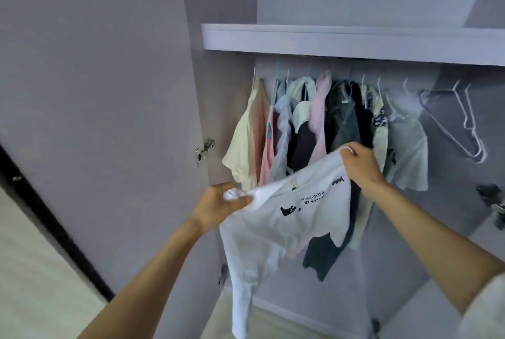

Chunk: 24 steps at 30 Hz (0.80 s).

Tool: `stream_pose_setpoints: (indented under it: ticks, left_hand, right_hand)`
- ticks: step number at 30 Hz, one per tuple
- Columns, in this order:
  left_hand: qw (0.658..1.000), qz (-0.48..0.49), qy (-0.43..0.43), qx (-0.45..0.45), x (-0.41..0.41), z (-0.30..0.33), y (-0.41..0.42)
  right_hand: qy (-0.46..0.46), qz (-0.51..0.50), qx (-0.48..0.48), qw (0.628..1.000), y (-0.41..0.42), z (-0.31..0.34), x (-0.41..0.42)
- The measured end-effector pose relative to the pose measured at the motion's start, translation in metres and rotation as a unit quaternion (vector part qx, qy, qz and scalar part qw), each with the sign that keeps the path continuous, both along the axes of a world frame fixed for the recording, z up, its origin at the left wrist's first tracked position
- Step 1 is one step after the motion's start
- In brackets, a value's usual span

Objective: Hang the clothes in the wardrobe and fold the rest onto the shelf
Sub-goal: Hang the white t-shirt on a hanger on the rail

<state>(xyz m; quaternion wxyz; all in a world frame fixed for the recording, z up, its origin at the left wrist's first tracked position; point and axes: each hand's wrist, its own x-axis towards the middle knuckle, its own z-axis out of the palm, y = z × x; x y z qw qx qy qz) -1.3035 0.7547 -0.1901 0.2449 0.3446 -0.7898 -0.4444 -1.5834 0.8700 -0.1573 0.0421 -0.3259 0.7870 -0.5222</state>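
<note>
A white T-shirt (276, 229) with small black cat prints and lettering hangs between my two hands in front of the open wardrobe. My left hand (218, 204) grips its left shoulder, bunching the fabric. My right hand (360, 163) pinches the other shoulder, held higher, where a white hanger loop seems to show at my fingertips. Behind the shirt several garments (308, 125) hang on hangers from the rail: cream, pink, light blue, dark and pale ones.
A lilac shelf (355, 40) runs above the rail. Empty white wire hangers (464, 122) hang at the rail's right end. The open left door (95, 92) stands close on my left, with a metal hinge (204, 150) at the wardrobe's side.
</note>
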Motion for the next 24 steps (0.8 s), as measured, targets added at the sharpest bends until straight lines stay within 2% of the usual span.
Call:
stream_pose_setpoints:
  ticks: [2, 5, 10, 14, 19, 20, 22, 24]
  left_hand:
    - [0.999, 0.037, -0.025, -0.025, -0.026, -0.003, -0.009]
    - [0.993, 0.070, -0.052, -0.076, -0.068, -0.006, -0.018]
    - [0.994, 0.078, 0.038, -0.073, -0.148, 0.001, -0.017]
    - [0.996, 0.015, 0.068, -0.063, -0.214, 0.010, -0.001]
    - [0.988, -0.034, -0.059, -0.140, -0.288, 0.028, 0.009]
    - [0.985, -0.041, -0.061, -0.157, -0.299, 0.031, 0.009]
    - [0.984, -0.051, -0.011, -0.171, -0.320, 0.034, 0.010]
    - [0.981, -0.056, 0.044, -0.179, -0.337, 0.037, 0.013]
  right_hand:
    - [-0.031, -0.021, -0.023, 0.999, 0.012, 0.001, -0.022]
    - [-0.031, -0.037, -0.025, 0.999, 0.029, 0.001, -0.058]
    - [-0.024, -0.083, -0.022, 0.996, 0.056, 0.001, -0.121]
    - [-0.050, -0.115, -0.028, 0.992, 0.071, -0.005, -0.169]
    - [-0.095, -0.144, -0.045, 0.984, 0.083, -0.006, -0.221]
    - [-0.075, -0.149, -0.036, 0.985, 0.084, -0.007, -0.228]
    - [0.074, -0.199, 0.035, 0.977, 0.088, -0.008, -0.242]
    - [0.266, -0.245, 0.162, 0.918, 0.091, -0.009, -0.264]
